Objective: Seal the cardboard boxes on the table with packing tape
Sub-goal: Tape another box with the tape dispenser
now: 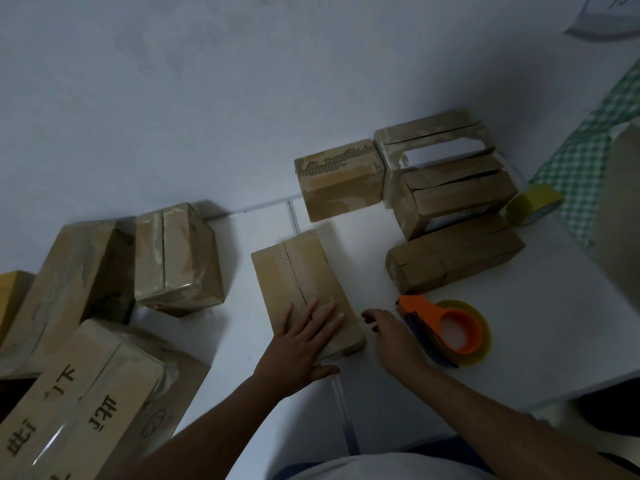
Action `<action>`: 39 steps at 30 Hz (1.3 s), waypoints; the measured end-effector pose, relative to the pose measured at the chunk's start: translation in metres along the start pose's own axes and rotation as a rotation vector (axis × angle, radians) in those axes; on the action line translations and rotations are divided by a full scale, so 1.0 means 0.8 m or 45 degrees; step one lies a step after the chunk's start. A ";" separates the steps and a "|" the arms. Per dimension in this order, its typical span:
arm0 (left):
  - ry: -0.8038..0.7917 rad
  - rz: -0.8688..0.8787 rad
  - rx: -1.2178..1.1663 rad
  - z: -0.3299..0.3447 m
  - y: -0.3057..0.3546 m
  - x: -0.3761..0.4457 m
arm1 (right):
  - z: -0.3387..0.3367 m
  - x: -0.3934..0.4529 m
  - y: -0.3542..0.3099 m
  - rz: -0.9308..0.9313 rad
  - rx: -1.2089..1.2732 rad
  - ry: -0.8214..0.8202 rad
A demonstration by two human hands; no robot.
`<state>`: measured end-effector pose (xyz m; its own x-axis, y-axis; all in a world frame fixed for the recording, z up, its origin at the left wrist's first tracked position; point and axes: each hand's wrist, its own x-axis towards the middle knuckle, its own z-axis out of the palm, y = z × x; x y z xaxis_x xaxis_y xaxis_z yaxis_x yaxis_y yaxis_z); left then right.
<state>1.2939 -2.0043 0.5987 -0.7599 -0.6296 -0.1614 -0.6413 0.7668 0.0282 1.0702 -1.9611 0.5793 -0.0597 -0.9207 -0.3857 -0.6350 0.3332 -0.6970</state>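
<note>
Left hand (304,344), one: fingers (323,315) straight and spread apart, palm pressed flat on the near end of a cardboard box (304,289), its thumb off the box's near edge on the table (519,341). This box lies flat, its centre seam running away from the fingertips; no tape is discernible along that seam.

Right hand (388,332), one: just right of the same box, fingers loosely curled, clamped on nothing, the fingertips close to but apart from the dispenser.

Tape dispenser (450,327), one: orange, carrying a yellowish roll, lying on the table just right of the right fingers.

Larger cartons, left of the left hand: one printed carton (76,403) nearest, one plain carton (65,275) beyond it, one glossy taped box (176,258) further on.

Small boxes beyond and right of the right fingers: four. One long box (453,258) nearest, one box (457,199) behind it, one (341,180) to its left, one pale box (433,140) farthest, against the wall (173,98).

Loose tape roll (533,204), one: yellow, far right, beside the checked cloth (588,161).
</note>
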 end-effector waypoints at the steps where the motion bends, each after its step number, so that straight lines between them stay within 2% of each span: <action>1: 0.005 -0.001 0.006 0.000 0.000 0.000 | -0.001 -0.009 -0.002 -0.083 -0.082 0.040; 3: 0.015 0.013 0.003 0.001 0.001 -0.001 | 0.007 -0.022 -0.005 -0.332 -0.282 0.124; 5: 0.021 0.046 -0.005 0.002 -0.002 -0.002 | 0.015 -0.029 -0.009 -0.428 -0.392 0.112; 7: 0.025 0.086 -0.005 0.003 -0.011 -0.003 | 0.013 -0.031 -0.014 -0.381 -0.457 -0.049; 10: -0.004 0.166 0.006 0.003 -0.025 -0.001 | -0.006 -0.032 -0.012 -0.312 -0.292 -0.216; 12: -0.015 0.197 0.012 0.005 -0.029 -0.001 | -0.021 -0.035 -0.014 -0.308 -0.209 -0.222; 14: -0.008 0.192 0.019 0.008 -0.028 0.000 | -0.028 -0.032 -0.017 -0.281 -0.255 -0.235; 20: -0.018 0.205 -0.005 0.008 -0.032 0.001 | -0.030 -0.017 -0.044 -0.350 -0.774 -0.202; 24: 0.005 0.178 -0.246 -0.005 -0.038 0.007 | -0.027 -0.033 -0.045 -0.318 -0.702 -0.090; 26: 0.227 0.020 -0.389 -0.018 -0.037 0.004 | -0.027 -0.039 -0.044 -0.418 -0.693 0.029; 28: 0.513 -0.337 -0.622 -0.025 -0.032 -0.009 | -0.025 -0.039 -0.045 -0.567 -0.701 0.102; 30: 0.662 -0.774 -1.016 -0.021 -0.024 -0.034 | -0.016 -0.034 -0.053 -0.703 -0.710 0.065; 32: 0.640 -1.281 -1.511 -0.008 -0.015 -0.061 | -0.001 -0.023 -0.064 -0.787 -0.786 -0.050; 34: 0.525 -1.742 -2.125 0.003 -0.007 -0.081 | 0.014 -0.010 -0.072 -0.851 -0.937 -0.128; 36: 0.355 -1.904 -2.603 0.013 0.002 -0.093 | 0.024 -0.002 -0.077 -0.868 -1.050 -0.167; 38: 0.251 -1.891 -2.831 0.016 0.008 -0.098 | 0.029 0.001 -0.077 -0.883 -1.116 -0.137; 39: 0.261 -1.873 -2.896 0.016 0.010 -0.097 | 0.031 -0.001 -0.076 -0.888 -1.135 -0.103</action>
<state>1.3493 -1.9477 0.5988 -0.0168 -0.4292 -0.9030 0.4546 -0.8077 0.3754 1.1282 -1.9758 0.6070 0.5515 -0.8219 -0.1426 -0.8341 -0.5408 -0.1087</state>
